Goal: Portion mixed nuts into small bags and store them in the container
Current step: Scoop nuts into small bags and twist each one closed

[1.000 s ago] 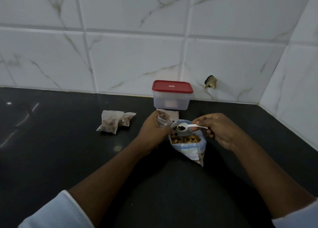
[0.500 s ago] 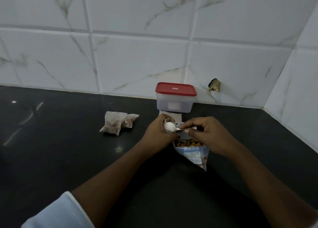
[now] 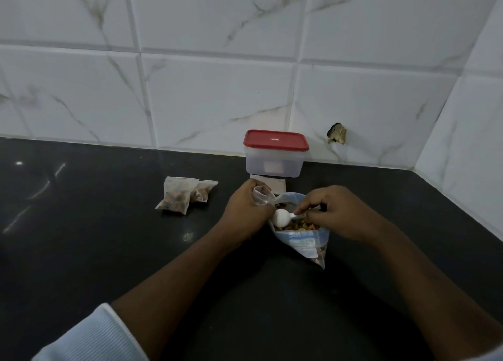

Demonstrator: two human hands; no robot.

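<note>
A black counter (image 3: 81, 251) runs back to a wall of white marbled tiles (image 3: 217, 102), and all I am watching sits near its far corner.

The right hand (image 3: 334, 213) has its fingers (image 3: 306, 206) pinching the handle of a small white spoon (image 3: 281, 217). The spoon's bowl hangs over the left edge of the open big bag, just beside the left hand, and I cannot tell whether anything is in it. The left hand (image 3: 246, 211) has its fingers curled round a small clear bag (image 3: 260, 196), mouth upward; its contents I cannot make out.

Under both hands the big bag (image 3: 302, 242) lies on the counter with its mouth open. A heap of brown and yellow mixed nuts (image 3: 296, 226) shows inside, with more visible through its clear lower corner.

Just behind the hands lies a pale flat packet (image 3: 275, 186). Behind that, against the wall, stands the container (image 3: 275, 164) with its red lid (image 3: 275, 140) on. Its walls are cloudy, only a pale patch shows through the front, and I cannot tell what it holds.

Well to the left, two filled small bags (image 3: 177, 198) lie touching, brown nuts inside. Right of the container, a tile has a chipped hole (image 3: 337, 137).
</note>
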